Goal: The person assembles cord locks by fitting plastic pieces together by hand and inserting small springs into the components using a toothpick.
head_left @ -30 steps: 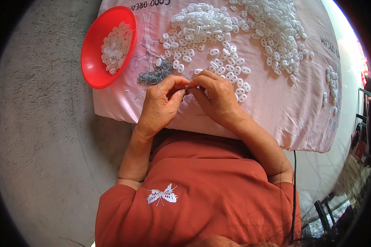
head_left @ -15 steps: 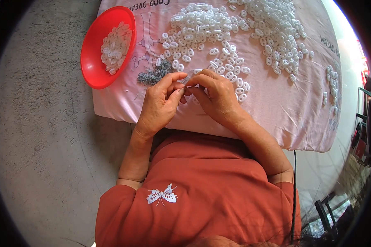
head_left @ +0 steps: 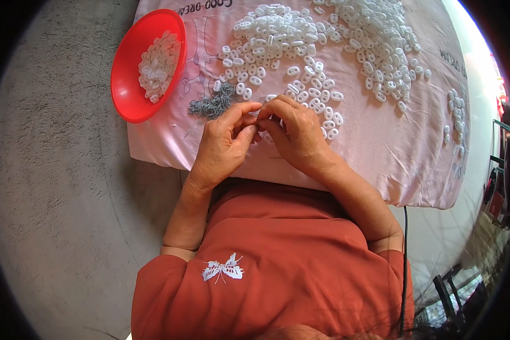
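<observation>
My left hand (head_left: 224, 144) and my right hand (head_left: 297, 130) meet fingertip to fingertip above the near edge of the table. Both are closed in a pinch; what they hold is small and mostly covered by the fingers, so I cannot make it out. Just past my left fingers lies a tangled bundle of grey small pieces (head_left: 214, 103). Beyond my right hand, white oval pieces with two holes (head_left: 317, 93) are scattered loosely, leading up to a heap of the same pieces (head_left: 277, 34).
At the left edge of the table a red bowl (head_left: 124, 85) holds paler, translucent-looking pieces (head_left: 159, 67). A larger white heap (head_left: 379, 45) covers the far right, and a small group (head_left: 458, 119) sits at the right edge. Pink printed cloth (head_left: 379, 153) covers the table.
My fingertips have drawn closer together, and the clear bit that showed between them is now mostly hidden. The bowl and heaps stay as they were.
</observation>
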`<action>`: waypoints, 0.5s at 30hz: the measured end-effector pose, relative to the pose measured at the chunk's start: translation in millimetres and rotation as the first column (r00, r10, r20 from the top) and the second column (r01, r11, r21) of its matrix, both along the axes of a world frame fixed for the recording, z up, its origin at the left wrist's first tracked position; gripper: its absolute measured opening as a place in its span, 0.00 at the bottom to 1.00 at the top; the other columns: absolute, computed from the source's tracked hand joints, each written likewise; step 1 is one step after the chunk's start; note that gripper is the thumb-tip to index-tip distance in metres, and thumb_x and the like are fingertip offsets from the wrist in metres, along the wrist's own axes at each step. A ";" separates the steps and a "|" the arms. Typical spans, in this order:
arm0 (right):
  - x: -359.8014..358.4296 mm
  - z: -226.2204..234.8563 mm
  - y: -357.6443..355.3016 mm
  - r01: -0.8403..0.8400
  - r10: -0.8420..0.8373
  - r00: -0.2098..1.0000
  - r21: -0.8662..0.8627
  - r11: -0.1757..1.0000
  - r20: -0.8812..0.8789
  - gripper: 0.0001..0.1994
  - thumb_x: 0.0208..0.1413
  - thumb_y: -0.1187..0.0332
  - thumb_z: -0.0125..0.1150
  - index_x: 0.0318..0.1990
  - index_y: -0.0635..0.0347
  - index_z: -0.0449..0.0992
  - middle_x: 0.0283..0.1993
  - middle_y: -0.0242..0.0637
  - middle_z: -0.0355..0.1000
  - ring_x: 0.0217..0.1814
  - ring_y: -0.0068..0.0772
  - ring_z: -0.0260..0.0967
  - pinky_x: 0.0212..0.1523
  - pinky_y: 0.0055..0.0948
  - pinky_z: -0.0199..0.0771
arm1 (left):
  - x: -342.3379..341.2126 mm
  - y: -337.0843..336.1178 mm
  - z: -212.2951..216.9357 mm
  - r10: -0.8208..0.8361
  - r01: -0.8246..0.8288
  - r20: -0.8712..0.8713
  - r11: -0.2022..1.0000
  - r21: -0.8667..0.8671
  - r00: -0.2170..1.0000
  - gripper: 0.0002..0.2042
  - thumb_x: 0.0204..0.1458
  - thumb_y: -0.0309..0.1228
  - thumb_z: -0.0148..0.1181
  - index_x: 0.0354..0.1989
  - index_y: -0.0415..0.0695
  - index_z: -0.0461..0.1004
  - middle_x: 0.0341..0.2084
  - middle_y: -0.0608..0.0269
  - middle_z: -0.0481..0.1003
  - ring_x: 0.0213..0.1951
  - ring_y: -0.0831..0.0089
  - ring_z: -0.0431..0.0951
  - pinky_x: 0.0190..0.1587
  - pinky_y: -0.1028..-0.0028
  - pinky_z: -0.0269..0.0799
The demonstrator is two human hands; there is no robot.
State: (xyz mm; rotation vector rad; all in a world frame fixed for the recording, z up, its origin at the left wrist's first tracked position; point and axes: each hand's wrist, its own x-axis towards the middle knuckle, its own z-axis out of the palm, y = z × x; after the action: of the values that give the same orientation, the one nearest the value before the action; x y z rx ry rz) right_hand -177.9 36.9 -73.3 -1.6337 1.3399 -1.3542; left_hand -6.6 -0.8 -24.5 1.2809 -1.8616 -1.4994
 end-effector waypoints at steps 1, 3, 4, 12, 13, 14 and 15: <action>0.0 0.2 0.0 0.003 -0.003 1.000 0.007 1.000 0.006 0.07 0.52 0.79 0.66 0.37 0.62 0.76 0.34 0.39 0.74 0.30 0.38 0.75 0.30 0.30 0.72 | -0.3 0.5 -1.4 -0.001 0.001 -0.017 1.000 -0.029 1.000 0.15 0.58 0.16 0.55 0.54 0.37 0.72 0.35 0.59 0.82 0.37 0.78 0.83 0.40 0.76 0.79; 0.8 -2.5 0.2 0.014 -0.015 0.999 0.015 1.000 0.030 0.07 0.52 0.79 0.66 0.38 0.63 0.76 0.34 0.39 0.74 0.30 0.37 0.75 0.30 0.30 0.73 | -0.6 1.3 -3.8 0.028 -0.028 0.010 0.999 -0.022 1.000 0.13 0.58 0.17 0.57 0.51 0.36 0.74 0.34 0.59 0.82 0.37 0.78 0.83 0.39 0.77 0.79; 1.1 -3.3 0.2 0.025 -0.026 0.998 0.023 0.999 0.054 0.07 0.52 0.80 0.66 0.38 0.63 0.76 0.34 0.39 0.75 0.30 0.36 0.75 0.31 0.30 0.73 | -0.8 1.6 -4.3 0.057 -0.057 0.038 0.998 -0.016 0.998 0.11 0.57 0.18 0.58 0.48 0.36 0.75 0.33 0.60 0.83 0.36 0.78 0.83 0.39 0.77 0.79; -0.9 3.0 1.6 -0.017 -0.006 0.990 0.158 0.987 0.144 0.06 0.56 0.79 0.65 0.40 0.65 0.76 0.33 0.38 0.77 0.32 0.27 0.76 0.34 0.27 0.75 | -2.3 2.4 -1.5 0.100 -0.098 0.078 0.995 -0.022 0.992 0.04 0.58 0.20 0.58 0.40 0.35 0.77 0.27 0.60 0.82 0.32 0.78 0.83 0.36 0.77 0.79; -1.2 5.1 1.6 -0.039 0.002 0.986 0.220 0.975 0.166 0.05 0.57 0.79 0.64 0.40 0.65 0.76 0.32 0.37 0.77 0.32 0.24 0.75 0.34 0.25 0.75 | -1.8 2.5 -2.0 0.092 -0.089 0.079 0.995 -0.038 0.993 0.04 0.58 0.20 0.58 0.39 0.35 0.77 0.27 0.60 0.82 0.32 0.79 0.83 0.35 0.76 0.79; -1.9 5.8 1.2 -0.038 0.001 0.986 0.220 0.975 0.166 0.05 0.57 0.79 0.64 0.40 0.65 0.76 0.32 0.37 0.77 0.32 0.24 0.75 0.34 0.25 0.75 | -2.0 2.5 -2.1 0.091 -0.088 0.079 0.995 -0.038 0.993 0.04 0.58 0.20 0.58 0.39 0.35 0.77 0.27 0.60 0.82 0.32 0.79 0.83 0.35 0.76 0.79; -2.6 6.3 0.4 -0.108 0.015 0.958 0.309 0.945 0.287 0.04 0.59 0.78 0.62 0.40 0.66 0.76 0.32 0.34 0.77 0.33 0.21 0.74 0.34 0.24 0.75 | -2.2 2.6 -2.2 0.088 -0.084 0.071 0.995 -0.057 0.994 0.04 0.57 0.20 0.59 0.39 0.35 0.77 0.27 0.60 0.82 0.31 0.78 0.83 0.35 0.76 0.78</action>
State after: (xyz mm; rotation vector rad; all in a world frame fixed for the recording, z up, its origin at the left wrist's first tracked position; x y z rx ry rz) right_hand -180.5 37.3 -67.1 -1.2046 1.2498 -1.2033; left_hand -8.7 1.8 -26.7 1.3901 -1.8548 -1.3654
